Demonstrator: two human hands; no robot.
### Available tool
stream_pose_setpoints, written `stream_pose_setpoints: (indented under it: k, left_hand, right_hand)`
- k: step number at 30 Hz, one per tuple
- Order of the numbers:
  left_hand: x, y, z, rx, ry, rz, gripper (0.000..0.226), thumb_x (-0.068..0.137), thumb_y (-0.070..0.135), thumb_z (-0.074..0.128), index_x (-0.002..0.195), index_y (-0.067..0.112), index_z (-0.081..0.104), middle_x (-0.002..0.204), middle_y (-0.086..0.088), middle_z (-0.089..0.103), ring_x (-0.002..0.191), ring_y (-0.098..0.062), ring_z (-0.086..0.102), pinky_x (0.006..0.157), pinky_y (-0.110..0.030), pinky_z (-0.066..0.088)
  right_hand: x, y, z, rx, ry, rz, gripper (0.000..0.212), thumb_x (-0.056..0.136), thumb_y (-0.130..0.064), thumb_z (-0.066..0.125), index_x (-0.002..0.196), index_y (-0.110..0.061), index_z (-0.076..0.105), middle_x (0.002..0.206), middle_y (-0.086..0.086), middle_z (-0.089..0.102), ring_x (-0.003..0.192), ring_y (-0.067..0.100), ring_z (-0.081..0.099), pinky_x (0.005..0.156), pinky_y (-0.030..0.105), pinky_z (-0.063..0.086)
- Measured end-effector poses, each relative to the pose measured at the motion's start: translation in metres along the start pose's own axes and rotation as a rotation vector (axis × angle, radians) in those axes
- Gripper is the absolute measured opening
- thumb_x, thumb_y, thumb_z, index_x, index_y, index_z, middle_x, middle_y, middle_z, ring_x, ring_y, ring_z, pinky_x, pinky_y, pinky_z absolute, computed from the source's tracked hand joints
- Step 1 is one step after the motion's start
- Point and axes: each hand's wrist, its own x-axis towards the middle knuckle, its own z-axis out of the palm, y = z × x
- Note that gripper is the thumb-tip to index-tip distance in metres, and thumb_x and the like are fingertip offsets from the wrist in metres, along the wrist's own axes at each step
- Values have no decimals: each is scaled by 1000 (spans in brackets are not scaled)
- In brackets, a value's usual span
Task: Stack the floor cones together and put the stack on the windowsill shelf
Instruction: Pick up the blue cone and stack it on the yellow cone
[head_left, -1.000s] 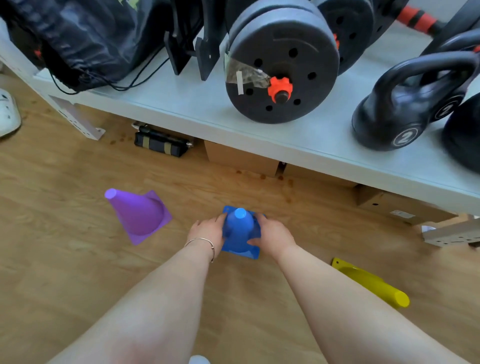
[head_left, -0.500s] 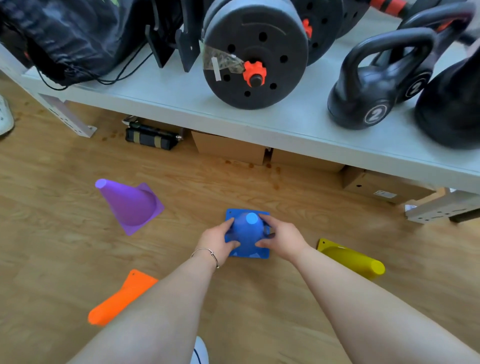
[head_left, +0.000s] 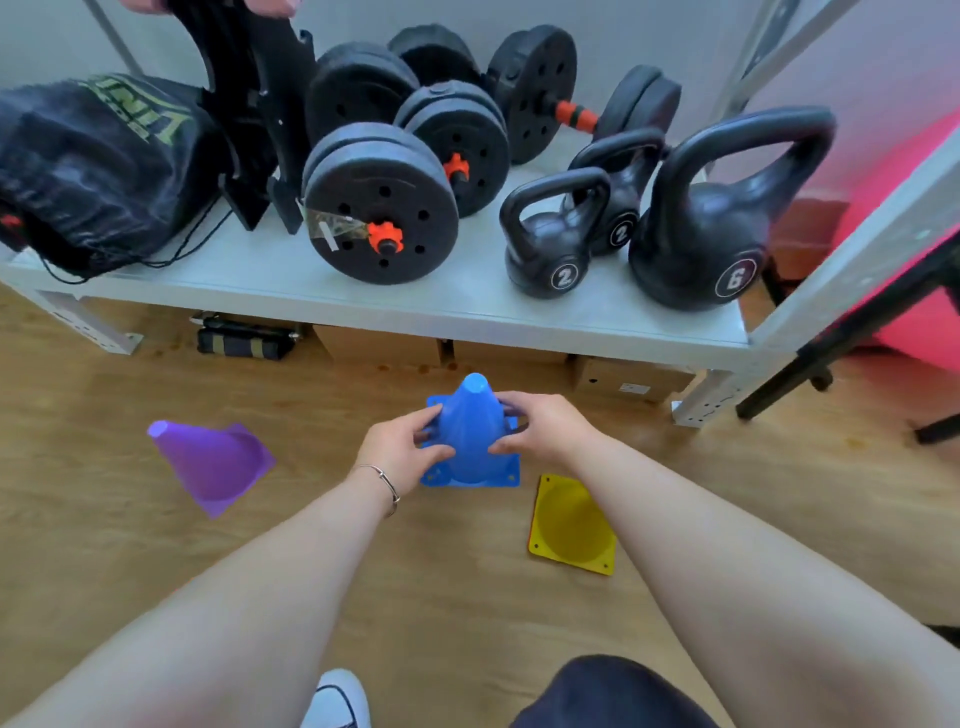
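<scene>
Floor: open wood left of and behind the purple cone. Yellow cone lies near the right forearm. Shelf front: bare strip; dumbbells and kettlebells crowd behind.

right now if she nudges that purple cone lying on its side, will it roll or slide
The purple cone lies tipped on the wood floor, so it would probably roll in an arc around its tip. Its square base may stop it quickly. It looks like thin hollow plastic, so likely light and slightly flexible.

Both arms reach forward, left hand and right hand cupped inward, fingers curled.
</scene>
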Motion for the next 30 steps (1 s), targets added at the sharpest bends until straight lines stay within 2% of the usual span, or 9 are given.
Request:
stream_pose_setpoints:
  k: [2, 6, 12, 16, 18, 20, 23, 26, 30]
  left_hand:
    - [-3, 22, 4, -4, -13, 23, 61, 72, 22, 81, 128, 32, 60, 110, 19, 66, 97, 1, 64, 89, -20, 51]
    - [-12, 59, 21, -13, -72, 76, 60, 74, 22, 80, 130, 33, 59, 110, 19, 66, 97, 0, 65, 88, -21, 53]
    - [-23, 90, 54, 24, -140, 153, 60, 76, 23, 79, 132, 31, 58, 115, 13, 67, 98, -4, 66, 90, -24, 52]
    - [-25, 99, 73, 100, -212, 192, 58, 77, 24, 78, 131, 32, 57, 110, 14, 66, 93, -3, 64, 86, -22, 53]
    - [-24, 100, 82, 141, -238, 203, 58, 78, 25, 77, 131, 33, 56, 112, 13, 67, 90, -1, 62, 78, -14, 48]
    - [-22, 97, 92, 168, -260, 199, 57, 79, 26, 76, 131, 34, 55, 114, 13, 66, 89, -1, 61, 74, -13, 44]
    - [-19, 85, 109, 170, -296, 173, 54, 79, 23, 74, 129, 34, 58, 116, 10, 67, 92, -3, 61, 78, -16, 43]
    - [-15, 63, 131, 181, -318, 154, 53, 77, 22, 75, 127, 31, 60, 116, 9, 68, 95, -5, 62, 82, -18, 43]
    - [-11, 36, 164, 143, -347, 118, 51, 76, 22, 75, 125, 27, 61, 116, 7, 68, 99, -8, 64, 84, -20, 47]
  right_hand:
    - [-15, 3, -20, 6, 25, 11, 73, 70, -35, 85, 136, -41, 54, 128, -9, 66, 108, 13, 64, 97, 34, 52]
    - [-45, 18, -51, 21, 66, 32, 71, 72, -32, 85, 135, -41, 55, 125, -8, 67, 98, 10, 62, 88, 28, 49]
    - [-84, 47, -74, -12, 102, 79, 72, 74, -35, 83, 140, -36, 52, 130, -4, 65, 111, 15, 63, 99, 37, 51]
    - [-97, 68, -74, -2, 104, 120, 72, 75, -35, 83, 140, -37, 51, 131, -5, 64, 110, 12, 62, 96, 36, 50]
    - [-100, 78, -69, 17, 102, 147, 70, 75, -34, 83, 138, -38, 51, 130, -6, 64, 105, 9, 60, 93, 33, 50]
    - [-102, 87, -62, 31, 99, 174, 70, 74, -34, 83, 136, -39, 52, 129, -8, 65, 104, 6, 59, 90, 31, 50]
    - [-103, 103, -46, 30, 100, 197, 71, 73, -36, 82, 137, -40, 51, 129, -8, 65, 111, 10, 61, 87, 27, 48]
    - [-98, 123, -27, 23, 89, 225, 72, 73, -38, 80, 139, -40, 49, 130, -7, 64, 105, 9, 60, 84, 25, 46]
    - [-89, 152, -3, 13, 55, 288, 79, 74, -36, 80, 144, -36, 45, 135, -5, 62, 116, 13, 61, 92, 28, 48]
